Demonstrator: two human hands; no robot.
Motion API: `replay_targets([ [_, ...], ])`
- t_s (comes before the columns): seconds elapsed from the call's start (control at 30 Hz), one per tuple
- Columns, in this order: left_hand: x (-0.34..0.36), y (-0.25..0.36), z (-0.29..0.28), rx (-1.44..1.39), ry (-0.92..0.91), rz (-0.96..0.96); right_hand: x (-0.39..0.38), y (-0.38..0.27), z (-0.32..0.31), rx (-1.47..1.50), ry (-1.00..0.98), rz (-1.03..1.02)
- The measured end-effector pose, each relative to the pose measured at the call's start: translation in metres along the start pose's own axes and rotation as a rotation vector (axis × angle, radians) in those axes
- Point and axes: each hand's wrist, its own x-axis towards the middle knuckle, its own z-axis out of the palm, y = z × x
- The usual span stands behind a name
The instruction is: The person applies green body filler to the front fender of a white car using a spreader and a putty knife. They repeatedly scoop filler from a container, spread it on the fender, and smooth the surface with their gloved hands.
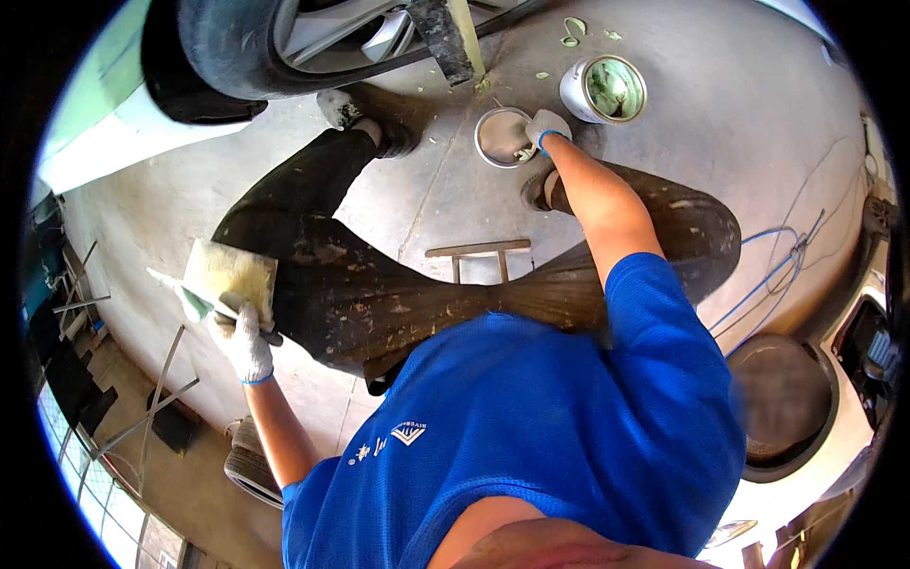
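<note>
Head view, person crouched over grey concrete floor (445,190). Left hand (242,341) in white glove, grip clamped on a thin putty knife with pale green filler on the blade (190,296), held together with a square yellowish mixing board (232,275) that sits just above the fingers. Right hand (547,126) in white glove reaches far forward, fingers closed on a small tool whose tip is in the green paste at the rim of a round shallow metal lid (500,137) lying on the floor. Open white tin of green filler (607,90) stands just beside the lid, to the right, not touching the hand. Green blobs scattered on floor near the tin. Black car tyre (237,47) close ahead-left; bare floor between the legs. Small wooden stool (479,251) under the person. Blue cable (768,266) at right, well apart. Tin's label unreadable.
</note>
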Motion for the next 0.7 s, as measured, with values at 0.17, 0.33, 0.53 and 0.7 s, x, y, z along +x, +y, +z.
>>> replay_targets([
  [0.17, 0.014, 0.011, 0.001, -0.038, -0.085, 0.015, 0.017, -0.004, 0.016, 0.015, 0.186, 0.004],
  [0.33, 0.017, 0.021, 0.007, -0.038, -0.076, 0.007, 0.055, -0.015, 0.019, -0.016, 0.339, -0.039],
  [0.53, 0.014, 0.009, -0.006, -0.062, -0.081, 0.003, 0.043, -0.017, -0.018, 0.122, 0.181, -0.249],
  [0.7, 0.015, 0.022, 0.013, -0.09, -0.038, -0.035, 0.054, -0.019, -0.107, 0.25, 0.229, -0.378],
])
